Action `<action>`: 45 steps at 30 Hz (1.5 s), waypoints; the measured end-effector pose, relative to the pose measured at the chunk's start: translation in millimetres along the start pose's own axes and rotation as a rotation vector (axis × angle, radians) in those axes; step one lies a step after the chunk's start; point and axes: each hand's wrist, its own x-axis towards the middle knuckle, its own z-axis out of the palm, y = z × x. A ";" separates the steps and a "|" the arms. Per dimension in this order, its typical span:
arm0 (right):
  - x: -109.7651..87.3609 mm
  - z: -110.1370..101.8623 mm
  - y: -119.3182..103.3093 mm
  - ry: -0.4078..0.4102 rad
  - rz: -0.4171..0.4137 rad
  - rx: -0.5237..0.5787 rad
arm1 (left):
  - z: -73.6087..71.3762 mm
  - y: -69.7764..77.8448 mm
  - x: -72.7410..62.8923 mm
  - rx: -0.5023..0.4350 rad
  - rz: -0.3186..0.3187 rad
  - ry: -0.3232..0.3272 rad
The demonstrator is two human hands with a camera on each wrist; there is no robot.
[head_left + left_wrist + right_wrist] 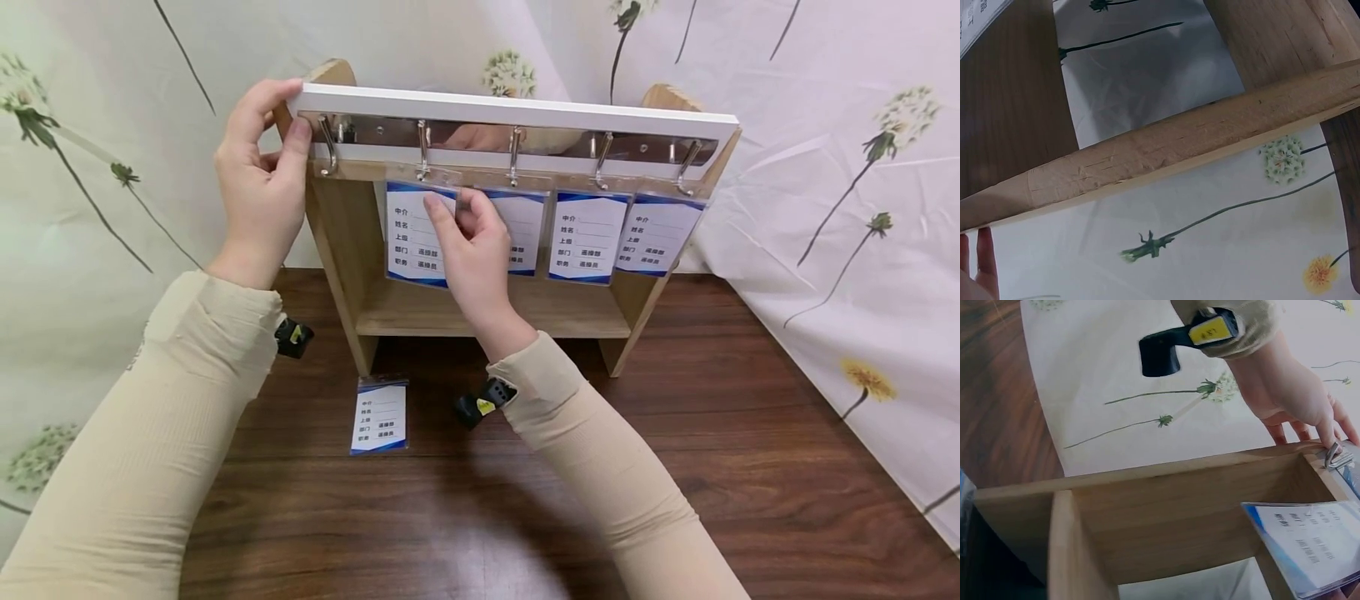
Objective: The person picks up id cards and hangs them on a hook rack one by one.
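Observation:
My left hand [266, 171] grips the left end of the white hook rack [510, 108], thumb on the front and fingers over the top corner. In the left wrist view only its fingertips [985, 259] show, against the wooden side board. With my right hand [480, 246] I pinch the right edge of a clear-sleeved name badge [416, 237], its top right at the second hook [423, 150]. Other badges [588, 237] hang to the right; the one behind my right hand is partly covered. On the leftmost hook [327, 143] nothing hangs.
Another name badge [380, 417] lies on the dark wooden floor [315, 517], before the left leg of the wooden stand [487, 308]. Flower-printed cloth [840, 167] covers the wall behind and the right side. Black wrist cameras [476, 404] stick out below both wrists.

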 end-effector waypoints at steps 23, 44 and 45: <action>-41.3 -10.8 59.8 0.030 0.175 0.204 | -0.4 0.7 -0.4 0.002 0.011 -0.001; -64.6 -10.3 97.9 -0.109 0.379 0.018 | 1.1 1.6 -0.4 0.001 -0.014 0.008; -65.4 -9.8 99.7 -0.119 0.379 -0.001 | 0.9 1.3 -0.4 0.003 -0.010 0.007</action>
